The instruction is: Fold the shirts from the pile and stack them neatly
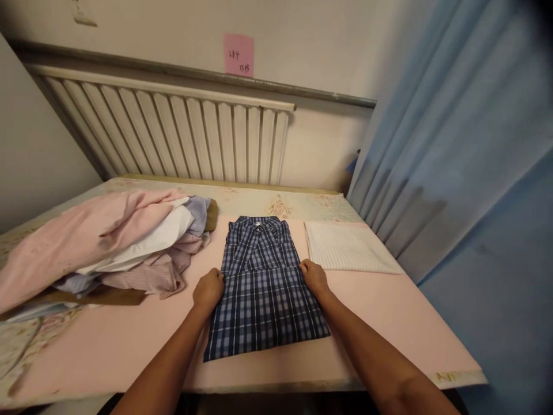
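Observation:
A blue plaid shirt [263, 305] lies partly folded in a long, narrow shape in front of me, its collar at the far end. My left hand [209, 289] is closed on the shirt's left edge, about halfway along. Opposite it, my right hand [314, 276] pinches the right edge at the same height. A crosswise line runs over the fabric between both hands. Beneath the shirt is a pink cloth [380, 323] spread on the table.
To the left sits a heap of loose clothes [112, 230], pink, white and striped. A folded white striped cloth [352, 248] lies at the right. Behind the table stands a radiator [173, 132]; a blue curtain [453, 144] hangs along the right side.

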Tool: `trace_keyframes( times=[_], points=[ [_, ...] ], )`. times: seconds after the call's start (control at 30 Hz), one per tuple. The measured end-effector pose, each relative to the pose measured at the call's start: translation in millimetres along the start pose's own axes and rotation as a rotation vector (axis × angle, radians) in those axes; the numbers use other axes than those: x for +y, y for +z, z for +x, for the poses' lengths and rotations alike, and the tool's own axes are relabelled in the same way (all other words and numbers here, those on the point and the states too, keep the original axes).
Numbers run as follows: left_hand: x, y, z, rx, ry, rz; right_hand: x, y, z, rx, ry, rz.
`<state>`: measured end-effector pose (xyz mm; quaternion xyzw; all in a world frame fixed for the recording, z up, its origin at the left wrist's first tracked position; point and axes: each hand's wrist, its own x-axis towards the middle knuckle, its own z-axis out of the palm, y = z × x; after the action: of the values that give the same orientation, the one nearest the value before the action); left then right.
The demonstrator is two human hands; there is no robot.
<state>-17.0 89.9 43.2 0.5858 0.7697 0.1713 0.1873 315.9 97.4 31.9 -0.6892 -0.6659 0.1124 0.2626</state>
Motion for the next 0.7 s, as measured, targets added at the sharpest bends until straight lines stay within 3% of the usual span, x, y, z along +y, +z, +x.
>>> trace_keyframes(
  times=[0.13,0.27,0.33,0.4,0.47,0.57,0.63,0.7],
  points=[
    [-2,-0.2,-5,0.02,0.005,0.076,7,6,0,-0.025,-0.02,-0.029],
    [15,-10.3,-24,0.14,0.046,0.139,5,-8,-1,-0.023,-0.061,-0.018],
    [32,-9.7,-41,0.24,0.127,0.171,-2,-16,-5,0.04,-0.073,-0.02],
    [51,-0.9,-62,0.35,0.319,0.214,-17,-20,-16,0.122,-0.091,-0.027],
    [66,15.6,-83,0.322,0.462,0.24,-36,-16,-33,0.165,-0.176,-0.024],
    [76,44.5,-101,0.217,0.536,0.262,-62,3,-62,0.09,-0.489,-0.009],
    [73,59.2,-103,0.166,0.528,0.292,-71,19,-78,-0.018,-0.551,-0.041],
    [67,68.0,-100,0.136,0.498,0.322,-72,32,-86,-0.098,-0.526,-0.09]
  ],
)
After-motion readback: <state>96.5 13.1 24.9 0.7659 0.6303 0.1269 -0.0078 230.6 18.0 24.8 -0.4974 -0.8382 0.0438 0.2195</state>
